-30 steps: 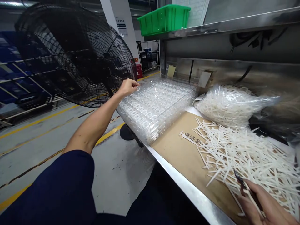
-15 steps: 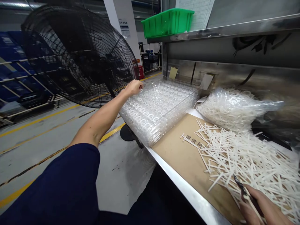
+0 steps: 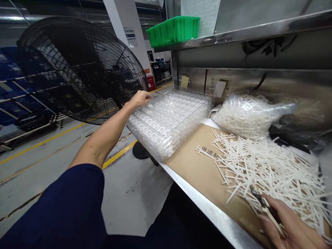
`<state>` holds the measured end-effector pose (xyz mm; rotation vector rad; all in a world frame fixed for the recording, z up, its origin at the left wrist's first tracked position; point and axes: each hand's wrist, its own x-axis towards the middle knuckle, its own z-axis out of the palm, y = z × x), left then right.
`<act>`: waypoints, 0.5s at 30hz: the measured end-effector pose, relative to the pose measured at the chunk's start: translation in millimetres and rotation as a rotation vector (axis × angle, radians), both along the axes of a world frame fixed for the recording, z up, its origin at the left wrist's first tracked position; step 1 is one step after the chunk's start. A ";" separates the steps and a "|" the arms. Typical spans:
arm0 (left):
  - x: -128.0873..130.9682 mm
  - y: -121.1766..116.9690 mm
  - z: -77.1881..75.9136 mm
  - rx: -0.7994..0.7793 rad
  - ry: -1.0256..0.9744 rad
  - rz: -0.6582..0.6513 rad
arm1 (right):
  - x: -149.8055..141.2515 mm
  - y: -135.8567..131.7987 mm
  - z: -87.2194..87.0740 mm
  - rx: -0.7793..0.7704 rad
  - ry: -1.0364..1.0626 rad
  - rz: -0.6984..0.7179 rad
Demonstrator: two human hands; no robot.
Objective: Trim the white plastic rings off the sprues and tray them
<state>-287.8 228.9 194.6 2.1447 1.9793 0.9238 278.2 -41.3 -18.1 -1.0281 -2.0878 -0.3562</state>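
The right hand (image 3: 285, 224) was closed on dark-tipped snips (image 3: 258, 197) above white plastic strips (image 3: 269, 173) on the counter (image 3: 207, 211); the left hand (image 3: 140, 99) was curled at the edge of stacked clear trays (image 3: 168, 121), its hold unclear.

The stacked trays (image 3: 168, 119) under my left hand (image 3: 140, 99) are clear, glossy plastic. The steel bench edge (image 3: 207, 212) looks smooth, the cardboard sheet (image 3: 192, 166) matt brown, the white plastic strips (image 3: 269, 169) matt, and the tool (image 3: 258, 197) in my right hand (image 3: 287, 224) dark metal.
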 end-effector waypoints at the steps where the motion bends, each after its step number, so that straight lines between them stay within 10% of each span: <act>1: 11.9 -5.6 5.1 0.005 0.030 -0.019 | -1.6 -1.3 5.3 -0.025 0.000 -0.016; 7: 139.6 -93.7 -13.5 0.184 0.239 -0.442 | -11.6 -3.4 37.4 -0.164 0.242 -0.145; 12: 270.7 -201.0 -94.9 0.114 0.123 -0.855 | -11.1 -2.7 37.1 -0.322 0.436 -0.167; 15: 334.0 -220.4 -138.3 -0.027 0.263 -0.918 | -11.7 -5.3 36.7 -0.394 0.542 -0.134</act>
